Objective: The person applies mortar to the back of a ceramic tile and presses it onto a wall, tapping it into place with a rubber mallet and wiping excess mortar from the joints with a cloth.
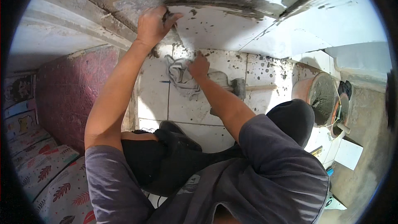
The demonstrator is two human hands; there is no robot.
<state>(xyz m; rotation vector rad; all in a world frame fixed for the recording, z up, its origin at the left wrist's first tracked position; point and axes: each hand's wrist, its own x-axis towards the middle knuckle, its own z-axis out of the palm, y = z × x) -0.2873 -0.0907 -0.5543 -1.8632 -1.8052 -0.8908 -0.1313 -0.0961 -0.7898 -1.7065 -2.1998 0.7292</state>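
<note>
My left hand point(152, 25) is at the upper left corner of a white wall tile point(215, 27), thumb stretched out and apart; its other fingers are partly hidden at the tile's edge. Lower down, my right hand point(200, 67) is near the foot of that tile, one finger pointing toward the wall and the thumb apart. I see nothing held in it. A crumpled grey cloth point(182, 76) lies on the white floor tiles point(195, 110) just beside the right hand. Partly behind my right forearm lies a mallet with a dark head point(238, 88) and wooden handle.
A bucket of grey mortar point(323, 101) stands at the right, with a smaller container point(340, 114) beside it. A loose white tile point(348, 154) lies farther down. Mortar spatters mark the floor by the wall. A door frame point(83, 20) and leaf-patterned fabric point(62, 182) are at the left.
</note>
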